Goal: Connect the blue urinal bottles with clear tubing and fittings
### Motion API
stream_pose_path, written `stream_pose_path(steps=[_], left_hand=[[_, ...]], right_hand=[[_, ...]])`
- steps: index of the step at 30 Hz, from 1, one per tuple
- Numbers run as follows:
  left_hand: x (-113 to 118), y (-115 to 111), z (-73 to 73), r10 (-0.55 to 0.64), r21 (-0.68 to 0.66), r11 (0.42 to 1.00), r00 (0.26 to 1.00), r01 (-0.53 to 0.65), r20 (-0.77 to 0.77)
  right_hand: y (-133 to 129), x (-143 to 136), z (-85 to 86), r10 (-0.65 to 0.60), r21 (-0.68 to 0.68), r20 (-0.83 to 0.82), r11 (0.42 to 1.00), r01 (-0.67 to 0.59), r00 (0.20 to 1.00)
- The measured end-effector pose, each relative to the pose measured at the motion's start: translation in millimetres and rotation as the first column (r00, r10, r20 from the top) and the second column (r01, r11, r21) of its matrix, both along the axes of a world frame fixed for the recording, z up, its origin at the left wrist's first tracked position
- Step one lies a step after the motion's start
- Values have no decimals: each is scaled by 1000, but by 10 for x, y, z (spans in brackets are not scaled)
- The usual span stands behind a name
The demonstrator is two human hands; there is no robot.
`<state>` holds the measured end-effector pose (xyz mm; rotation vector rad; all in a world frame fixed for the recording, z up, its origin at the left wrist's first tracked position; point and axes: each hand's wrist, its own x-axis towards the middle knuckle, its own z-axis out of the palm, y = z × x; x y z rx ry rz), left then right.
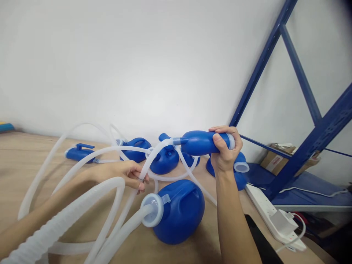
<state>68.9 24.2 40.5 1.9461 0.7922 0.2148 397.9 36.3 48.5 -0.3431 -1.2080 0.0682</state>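
My right hand (227, 145) is wrapped round a blue bottle-shaped urinal receiver (199, 142), raised above the table and lying on its side. Its narrow left end joins a translucent white hose (154, 156) through a pale blue connector (177, 140). Lower down, the fingers of my left hand (129, 176) pinch that hose. Below both hands sits a blue urinal bottle (180, 212) with a moulded handle. From its white cap (152, 210), turned left, a thick hose (129, 231) runs toward me. A ribbed hose (63, 223) passes in front of my left forearm.
More blue bottles (165, 161) stand along the wall, with looped hoses among them. A smaller handled blue receiver (79, 152) lies left. At right are a white power strip (266, 209) with a plug, a black flat object (261, 238), a blue metal rack (299, 77) and cardboard boxes (277, 161).
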Motion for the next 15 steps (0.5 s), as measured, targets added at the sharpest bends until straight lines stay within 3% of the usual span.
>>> stream_pose_path(steps=[5,10,15], left_hand=[[48,64,-12,79,-54,996,988,-72,134],[102,39,-48,136,-94,989,938,-111,320],[180,-61,-19,145,-49,989,911,-137,387]], right_hand=[[60,15,-44,21,-82,39,996,-18,999],[92,38,-115,151,-230,139,966,-116,979],[105,-71,-144,256,-336,236,927,-168,937]])
